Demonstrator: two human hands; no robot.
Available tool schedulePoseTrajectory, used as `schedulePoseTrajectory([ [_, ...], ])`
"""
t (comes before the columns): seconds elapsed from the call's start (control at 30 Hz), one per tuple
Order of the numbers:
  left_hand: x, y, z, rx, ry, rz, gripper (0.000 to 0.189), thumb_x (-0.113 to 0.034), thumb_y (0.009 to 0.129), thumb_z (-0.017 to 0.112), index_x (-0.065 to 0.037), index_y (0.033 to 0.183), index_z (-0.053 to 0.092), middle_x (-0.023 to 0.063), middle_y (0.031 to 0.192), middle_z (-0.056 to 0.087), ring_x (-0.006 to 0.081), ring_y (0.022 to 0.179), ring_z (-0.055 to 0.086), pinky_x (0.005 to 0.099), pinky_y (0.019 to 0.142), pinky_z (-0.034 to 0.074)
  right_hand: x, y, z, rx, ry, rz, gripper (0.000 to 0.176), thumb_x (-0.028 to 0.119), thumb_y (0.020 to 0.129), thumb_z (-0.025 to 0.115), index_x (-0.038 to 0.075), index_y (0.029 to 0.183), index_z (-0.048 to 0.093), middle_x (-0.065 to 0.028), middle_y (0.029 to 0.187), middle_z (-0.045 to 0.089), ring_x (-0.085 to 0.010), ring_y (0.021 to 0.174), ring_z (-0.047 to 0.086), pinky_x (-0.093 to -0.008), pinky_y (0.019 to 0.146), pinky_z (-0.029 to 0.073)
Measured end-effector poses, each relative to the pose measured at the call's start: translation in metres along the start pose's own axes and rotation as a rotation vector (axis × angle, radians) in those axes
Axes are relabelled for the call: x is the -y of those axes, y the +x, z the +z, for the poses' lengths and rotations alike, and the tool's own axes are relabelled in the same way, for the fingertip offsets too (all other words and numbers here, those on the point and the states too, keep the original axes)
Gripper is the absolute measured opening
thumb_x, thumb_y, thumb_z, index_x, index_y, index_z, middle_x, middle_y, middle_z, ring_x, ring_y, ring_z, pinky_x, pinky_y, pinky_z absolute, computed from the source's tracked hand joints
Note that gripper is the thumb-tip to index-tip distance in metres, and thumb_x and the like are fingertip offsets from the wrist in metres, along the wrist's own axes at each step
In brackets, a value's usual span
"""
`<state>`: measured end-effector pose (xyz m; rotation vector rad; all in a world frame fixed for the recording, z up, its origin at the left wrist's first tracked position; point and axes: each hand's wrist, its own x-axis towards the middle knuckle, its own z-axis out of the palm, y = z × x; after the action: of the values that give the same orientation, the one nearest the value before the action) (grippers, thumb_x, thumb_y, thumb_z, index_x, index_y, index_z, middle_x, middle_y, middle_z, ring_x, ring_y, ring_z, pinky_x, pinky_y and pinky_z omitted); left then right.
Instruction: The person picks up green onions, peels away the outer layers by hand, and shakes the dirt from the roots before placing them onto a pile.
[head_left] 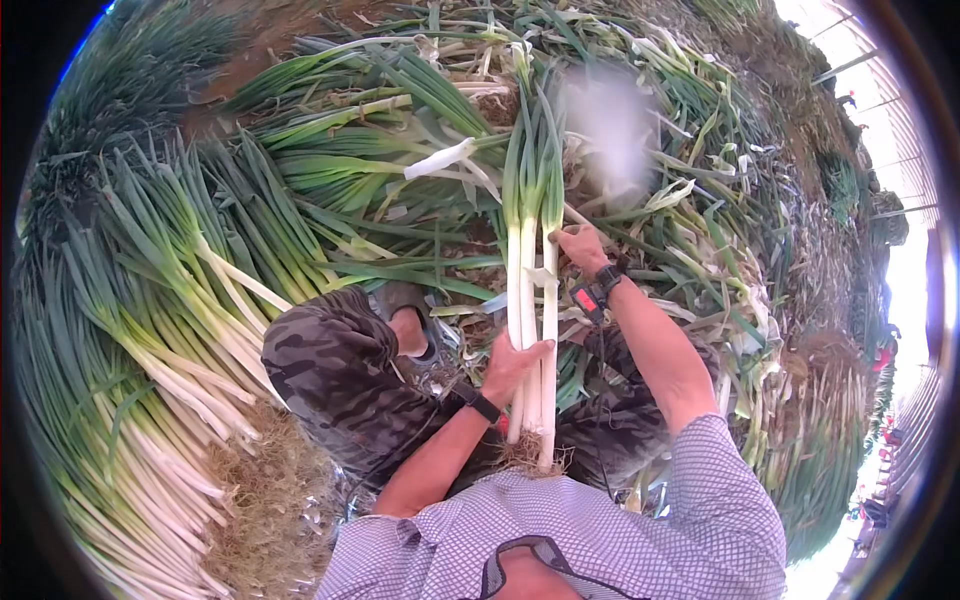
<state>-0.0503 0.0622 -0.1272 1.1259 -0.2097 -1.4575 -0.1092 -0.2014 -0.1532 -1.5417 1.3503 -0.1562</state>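
Observation:
Several long green onions (pixel 530 290) stand in front of my chest, roots down toward my lap and green tops pointing away. My left hand (pixel 510 368) is wrapped round their white stalks a little above the roots. Higher up, where white turns to green, my right hand (pixel 582 248) pinches the rightmost onion of the bunch. A pale flap of loose skin (pixel 542 276) hangs on the stalks between the two hands. The brown root tufts (pixel 532 458) rest close to my shirt.
A big pile of green onions (pixel 170 350) lies on my left, roots toward me. Stripped leaves and peelings (pixel 690 230) cover the ground ahead and to the right. My camouflage-clad knee (pixel 330 345) is at the left. More onions (pixel 820 450) stand at the far right.

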Motion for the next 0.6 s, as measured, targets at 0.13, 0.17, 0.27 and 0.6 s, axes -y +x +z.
schedulePoseTrajectory([
  [0.13, -0.002, -0.003, 0.002, 0.109, -0.267, -0.176, 0.031, -0.012, 0.088, 0.073, 0.0, 0.112, 0.058, 0.0099, 0.094, 0.069, 0.0179, 0.079, 0.07, 0.0311, 0.066, 0.059, -0.004, -0.001, -0.017, 0.084, 0.155, 0.025, 0.035, 0.024, 0.088, 0.066, -0.008, 0.101, 0.067, -0.0135, 0.077, 0.069, -0.0212, 0.057, 0.068, -0.0329, 0.051, 0.057],
  [0.17, 0.0, -0.002, 0.001, 0.131, -0.269, -0.195, 0.031, -0.014, 0.088, 0.073, 0.0, 0.112, 0.058, 0.0106, 0.094, 0.07, 0.0184, 0.08, 0.07, 0.0316, 0.066, 0.059, -0.004, -0.004, -0.021, 0.099, 0.182, 0.026, 0.034, 0.023, 0.088, 0.066, -0.008, 0.101, 0.067, -0.0132, 0.078, 0.07, -0.0206, 0.058, 0.068, -0.0327, 0.051, 0.057],
  [0.27, 0.005, -0.001, -0.001, 0.148, -0.289, -0.22, 0.032, -0.017, 0.089, 0.073, 0.0, 0.112, 0.059, 0.0119, 0.094, 0.07, 0.0189, 0.079, 0.07, 0.0329, 0.066, 0.06, -0.001, -0.015, -0.026, 0.128, 0.257, 0.03, 0.03, 0.019, 0.088, 0.067, -0.008, 0.102, 0.067, -0.0123, 0.082, 0.07, -0.019, 0.06, 0.068, -0.0323, 0.051, 0.057],
  [0.6, 0.011, 0.003, -0.009, 0.093, -0.341, -0.263, 0.034, -0.018, 0.088, 0.066, 0.002, 0.115, 0.057, 0.0127, 0.09, 0.07, 0.02, 0.075, 0.07, 0.0333, 0.065, 0.06, -0.009, -0.041, -0.016, 0.176, 0.48, -0.11, 0.023, 0.015, 0.086, 0.074, 0.0, 0.102, 0.069, -0.0053, 0.089, 0.07, -0.0147, 0.076, 0.068, -0.0309, 0.067, 0.058],
])
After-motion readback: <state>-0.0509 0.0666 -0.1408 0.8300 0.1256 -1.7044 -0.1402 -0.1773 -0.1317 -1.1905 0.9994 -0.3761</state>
